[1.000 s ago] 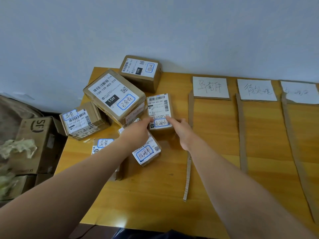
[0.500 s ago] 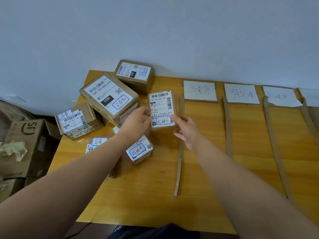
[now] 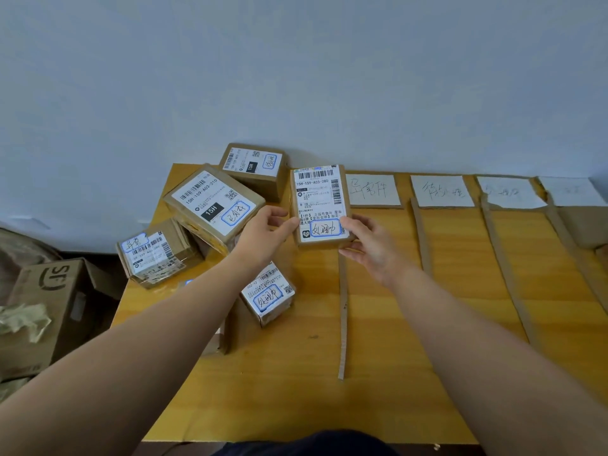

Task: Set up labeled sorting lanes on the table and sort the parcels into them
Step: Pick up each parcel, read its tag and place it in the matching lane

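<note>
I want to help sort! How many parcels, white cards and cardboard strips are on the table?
Parcels: 6, counting the held parcel and one partly hidden
White cards: 4
Cardboard strips: 4
Total: 14

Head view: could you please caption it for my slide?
Left hand and right hand hold a labeled parcel over the table, between piled parcels and cardboard-strip lanes.

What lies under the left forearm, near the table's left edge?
A brown parcel: only its side wall and a blue sticker corner show. The left forearm, stretched toward the held parcel, covers its top and label, so its marking cannot be read.
</note>
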The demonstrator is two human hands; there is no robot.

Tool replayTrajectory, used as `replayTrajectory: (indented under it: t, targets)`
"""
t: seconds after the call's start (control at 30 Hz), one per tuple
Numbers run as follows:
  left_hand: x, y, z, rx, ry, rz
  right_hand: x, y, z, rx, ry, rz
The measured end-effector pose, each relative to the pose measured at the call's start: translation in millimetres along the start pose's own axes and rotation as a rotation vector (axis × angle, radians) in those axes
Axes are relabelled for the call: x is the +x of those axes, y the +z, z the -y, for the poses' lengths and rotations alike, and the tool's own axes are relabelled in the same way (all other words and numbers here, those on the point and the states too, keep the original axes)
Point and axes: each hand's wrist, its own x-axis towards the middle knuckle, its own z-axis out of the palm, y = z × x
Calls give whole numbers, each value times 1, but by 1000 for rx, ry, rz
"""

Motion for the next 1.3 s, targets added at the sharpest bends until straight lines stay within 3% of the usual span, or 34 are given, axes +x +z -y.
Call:
replayTrajectory:
  t: [0.37, 0.7, 0.97, 1.3]
  targets:
    - [-1, 5, -3, -12, -1, 11, -5, -3, -3, 13, -41, -18]
    - [-3, 30, -17, -330, -157, 242, -31, -32, -4, 123, -76, -51]
    - [-14, 97, -67, -412, -125, 300, -51, -103, 14, 85, -115, -63]
    - [-37, 234, -127, -399, -149, 300, -85, -257, 44, -82, -170, -57]
